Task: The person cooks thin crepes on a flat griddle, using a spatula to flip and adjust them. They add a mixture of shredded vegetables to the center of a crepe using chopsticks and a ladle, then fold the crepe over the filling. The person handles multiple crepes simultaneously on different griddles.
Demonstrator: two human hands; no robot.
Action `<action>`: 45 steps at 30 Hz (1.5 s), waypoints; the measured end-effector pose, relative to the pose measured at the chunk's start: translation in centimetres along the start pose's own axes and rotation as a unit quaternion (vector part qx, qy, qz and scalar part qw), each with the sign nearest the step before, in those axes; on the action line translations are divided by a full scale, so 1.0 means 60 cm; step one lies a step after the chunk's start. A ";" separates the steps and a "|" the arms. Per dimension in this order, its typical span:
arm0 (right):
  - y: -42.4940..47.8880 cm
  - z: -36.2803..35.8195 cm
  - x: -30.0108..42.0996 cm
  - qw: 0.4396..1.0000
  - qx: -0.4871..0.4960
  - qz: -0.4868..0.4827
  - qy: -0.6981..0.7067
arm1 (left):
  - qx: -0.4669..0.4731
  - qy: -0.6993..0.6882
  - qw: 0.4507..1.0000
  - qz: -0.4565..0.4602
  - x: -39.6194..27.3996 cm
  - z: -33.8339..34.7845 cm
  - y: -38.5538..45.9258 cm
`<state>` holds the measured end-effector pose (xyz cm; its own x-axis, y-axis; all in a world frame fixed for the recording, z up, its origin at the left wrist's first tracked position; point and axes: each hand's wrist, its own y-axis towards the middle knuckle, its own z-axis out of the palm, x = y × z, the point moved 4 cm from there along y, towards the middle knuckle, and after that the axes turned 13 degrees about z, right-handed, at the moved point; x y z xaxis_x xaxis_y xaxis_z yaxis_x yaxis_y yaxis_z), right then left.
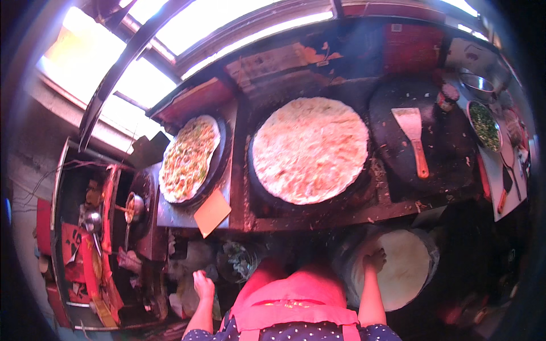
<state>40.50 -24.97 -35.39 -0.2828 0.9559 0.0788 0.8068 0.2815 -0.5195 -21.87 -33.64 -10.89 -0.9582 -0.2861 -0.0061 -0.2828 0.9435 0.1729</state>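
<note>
My left hand [203,284] is loosely curled at the lower left, with nothing visible in it. At the lower right, my right hand [375,260] hangs over the left part of a large round tub of pale batter or dough [403,273]; whether its fingers hold anything is unclear. In front of me a big pale pancake [311,151] covers a round griddle. On the left griddle lies a flatbread topped with chopped vegetables [192,160], its sides folded or curved. A wide metal scraper with a wooden handle [413,136] rests on the dark right griddle.
An orange square card or board [212,213] juts over the counter's front edge. Farther left stands a metal bowl with utensils [135,206]. To the right are a jar [448,97], a bowl of chopped greens [484,125] and a metal basin [477,83].
</note>
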 end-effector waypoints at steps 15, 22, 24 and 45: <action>0.082 -0.132 -0.242 0.951 -0.039 -0.082 0.295 | 0.103 -0.151 0.957 0.226 -0.166 0.015 0.059; -0.060 -0.380 -0.283 0.864 -0.018 -0.149 0.481 | 0.170 -0.350 0.836 0.387 -0.374 -0.049 0.100; -0.153 -0.457 -0.235 0.811 0.029 -0.190 0.552 | 0.216 -0.407 0.788 0.410 -0.419 -0.062 0.107; -0.940 -0.570 0.626 0.570 0.319 -0.571 0.498 | 0.085 -0.971 0.221 -0.032 -0.132 -0.267 0.297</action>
<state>2.10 -2.06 25.99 0.2567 -0.1570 0.9537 -0.0500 0.9832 0.1753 -18.62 -17.27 8.03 0.8826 0.1568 -0.4431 -0.1389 0.9876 0.0728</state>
